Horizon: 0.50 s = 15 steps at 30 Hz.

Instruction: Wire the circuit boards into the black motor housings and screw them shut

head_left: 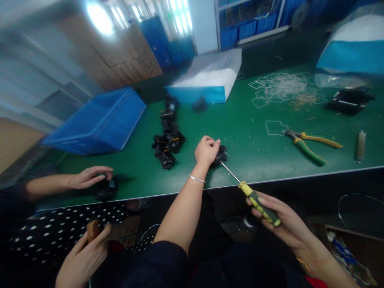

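a small black part is held down on the near edge of the green table by the left hand, whose fingers are closed over it. a screwdriver with a yellow and black handle is gripped in the right hand just off the near table edge, and its metal shaft is pointed up and left so that the tip meets the black part. a cluster of similar black parts is seen just left of the left hand. further left, a blue bin is set on the table. to the right, green and yellow pliers are laid well apart from the hands. at the near left, another person's hand is rested on a black part, and a brown-handled tool is held in their other hand.
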Each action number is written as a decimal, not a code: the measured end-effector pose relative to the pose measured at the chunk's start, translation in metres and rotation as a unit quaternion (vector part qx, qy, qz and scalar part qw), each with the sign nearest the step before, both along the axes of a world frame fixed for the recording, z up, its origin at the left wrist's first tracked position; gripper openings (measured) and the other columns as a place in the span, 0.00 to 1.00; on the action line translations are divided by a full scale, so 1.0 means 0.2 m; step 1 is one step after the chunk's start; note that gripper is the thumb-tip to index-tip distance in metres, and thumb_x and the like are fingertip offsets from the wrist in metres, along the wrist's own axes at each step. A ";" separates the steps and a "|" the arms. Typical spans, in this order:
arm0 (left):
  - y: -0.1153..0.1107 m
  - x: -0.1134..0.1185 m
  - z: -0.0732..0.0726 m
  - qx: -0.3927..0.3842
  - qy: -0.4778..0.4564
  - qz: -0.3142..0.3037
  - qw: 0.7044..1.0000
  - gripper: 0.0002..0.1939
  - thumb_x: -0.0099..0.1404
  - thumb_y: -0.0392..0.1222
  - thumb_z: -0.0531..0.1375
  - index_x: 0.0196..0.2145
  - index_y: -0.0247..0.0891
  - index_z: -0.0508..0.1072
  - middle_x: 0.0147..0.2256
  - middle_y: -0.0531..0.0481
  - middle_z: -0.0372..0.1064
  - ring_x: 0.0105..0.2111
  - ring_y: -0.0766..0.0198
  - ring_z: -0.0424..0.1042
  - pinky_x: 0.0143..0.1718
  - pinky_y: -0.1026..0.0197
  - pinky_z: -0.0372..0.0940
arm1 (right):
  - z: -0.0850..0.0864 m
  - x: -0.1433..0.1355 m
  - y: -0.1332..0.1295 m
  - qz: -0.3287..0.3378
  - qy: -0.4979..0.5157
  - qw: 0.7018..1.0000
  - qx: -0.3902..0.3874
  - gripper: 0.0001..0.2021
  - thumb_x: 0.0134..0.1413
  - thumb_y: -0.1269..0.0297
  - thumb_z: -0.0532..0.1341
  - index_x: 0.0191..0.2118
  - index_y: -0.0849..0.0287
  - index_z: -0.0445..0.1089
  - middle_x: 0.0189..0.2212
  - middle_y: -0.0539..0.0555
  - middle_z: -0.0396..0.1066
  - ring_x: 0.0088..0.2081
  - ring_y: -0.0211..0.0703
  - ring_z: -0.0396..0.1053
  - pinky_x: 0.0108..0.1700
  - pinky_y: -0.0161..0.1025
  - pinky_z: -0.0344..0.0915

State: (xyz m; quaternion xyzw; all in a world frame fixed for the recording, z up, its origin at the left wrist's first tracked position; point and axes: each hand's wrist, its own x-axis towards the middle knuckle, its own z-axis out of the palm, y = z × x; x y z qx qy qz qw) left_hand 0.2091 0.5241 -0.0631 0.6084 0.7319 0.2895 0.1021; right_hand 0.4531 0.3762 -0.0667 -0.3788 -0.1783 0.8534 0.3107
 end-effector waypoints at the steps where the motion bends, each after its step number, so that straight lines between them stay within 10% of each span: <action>1: 0.00 0.00 0.00 0.003 0.005 0.003 1.000 0.20 0.65 0.53 0.54 0.21 0.40 0.72 0.39 0.57 0.68 0.34 0.69 0.68 0.32 0.63 0.58 | -0.01 0.00 0.00 0.001 0.020 1.000 -0.017 0.13 0.54 0.65 0.63 0.47 0.58 0.71 0.41 0.56 0.68 0.26 0.28 0.61 0.16 0.21 0.53; 6: 0.00 0.01 0.00 -0.002 0.037 0.009 0.999 0.17 0.64 0.48 0.55 0.21 0.41 0.72 0.39 0.58 0.68 0.32 0.69 0.67 0.28 0.62 0.55 | -0.05 -0.03 0.02 0.024 0.054 0.997 -0.051 0.14 0.56 0.63 0.62 0.48 0.56 0.70 0.38 0.54 0.68 0.19 0.24 0.48 0.12 0.20 0.42; 15: 0.00 0.02 0.00 -0.022 0.060 0.011 0.998 0.15 0.62 0.44 0.55 0.20 0.41 0.71 0.38 0.58 0.68 0.30 0.69 0.66 0.27 0.63 0.54 | 0.00 -0.12 -0.03 0.042 -0.169 0.975 0.141 0.32 0.53 0.52 0.63 0.62 0.51 0.57 0.34 0.51 0.66 0.18 0.28 0.52 0.11 0.25 0.46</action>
